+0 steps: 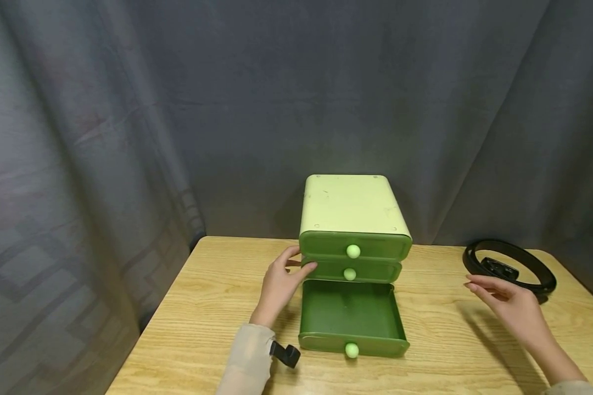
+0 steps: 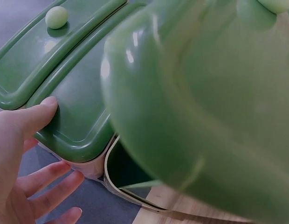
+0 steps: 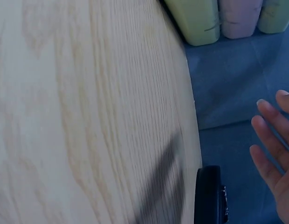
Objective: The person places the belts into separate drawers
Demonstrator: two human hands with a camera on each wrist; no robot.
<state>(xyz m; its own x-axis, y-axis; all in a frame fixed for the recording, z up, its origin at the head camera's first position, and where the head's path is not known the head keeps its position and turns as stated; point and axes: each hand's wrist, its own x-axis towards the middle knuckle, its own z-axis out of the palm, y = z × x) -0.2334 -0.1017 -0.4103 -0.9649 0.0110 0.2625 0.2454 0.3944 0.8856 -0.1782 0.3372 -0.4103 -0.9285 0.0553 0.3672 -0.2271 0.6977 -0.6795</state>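
A small drawer unit [image 1: 348,206] with a pale yellow-green top and green drawers stands on the table. Its bottom drawer [image 1: 351,310] is pulled out, with nothing visible inside. My left hand [image 1: 281,282] is at the unit's left side. Its thumb [image 2: 44,112] touches the front of the middle drawer [image 2: 81,102]; the other fingers lie by the side, the index finger partly hidden. To the right, my right hand [image 1: 511,307] hovers above the table with loosely bent fingers and holds nothing. Just behind it lies a coiled black belt [image 1: 546,274] with a dark buckle.
The wooden table [image 1: 217,307] ends at the back against a grey curtain [image 1: 356,109]. A round knob [image 1: 352,350] sticks out from the pulled-out drawer toward the front. A black strap with a small device [image 1: 289,355] is on the left wrist.
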